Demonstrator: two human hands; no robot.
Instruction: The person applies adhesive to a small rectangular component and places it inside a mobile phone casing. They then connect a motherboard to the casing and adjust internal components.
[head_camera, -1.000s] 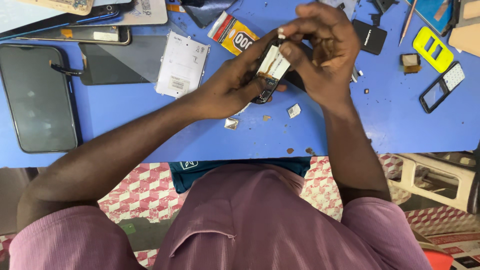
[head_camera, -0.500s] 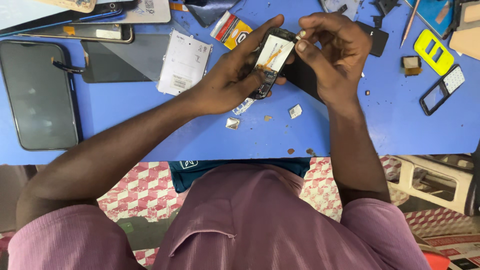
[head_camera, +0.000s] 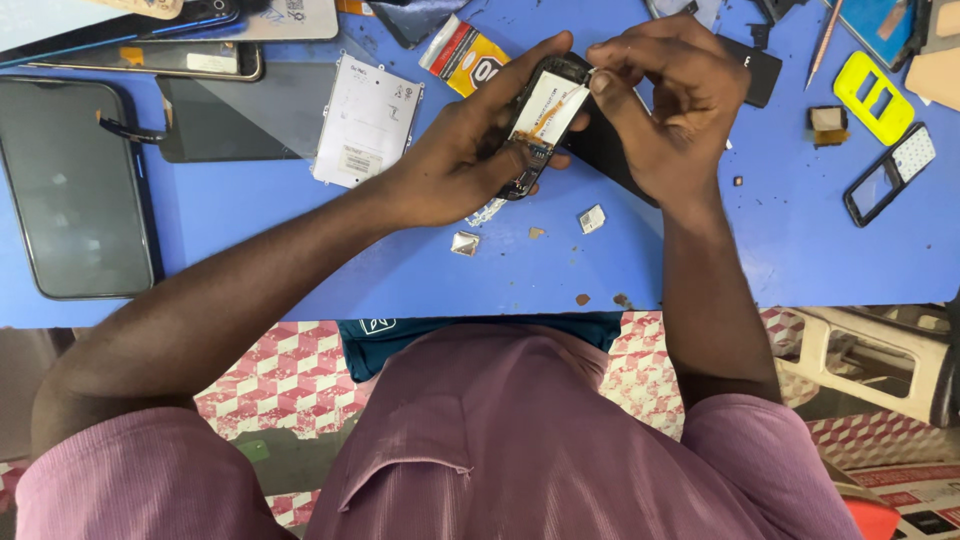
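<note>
1. Blue bench (head_camera: 300, 250) fills the upper view, cluttered with phone parts; checked red-and-white floor below its near edge.
2. Left hand (head_camera: 455, 170) is wrapped around a small dark phone body (head_camera: 540, 125), thumb along its near side, fingers curled over the far side; phone is held just above the bench, not resting on it.
3. Long axis of the phone runs diagonally, top end up and to the right, bottom end down toward the left palm; pale display panel (head_camera: 550, 105) faces the camera, with an orange flex strip at its lower edge.
4. Right hand (head_camera: 665, 110) is narrowed to a pinch at the phone's upper right corner; fingertips (head_camera: 600, 80) touch the top edge of the panel; whether they grip a tab or only press, cannot tell.
5. Right hand is the nearer one to the panel's free top end; left hand only cradles the body from below-left.
6. Around them: white metal plate (head_camera: 365, 120) left of the left hand; large dark phone (head_camera: 75, 185) at far left; small chips (head_camera: 592, 218) on the bench just under the hands; yellow frame (head_camera: 873, 97) and keypad bezel (head_camera: 890, 172) well apart at right.
</note>
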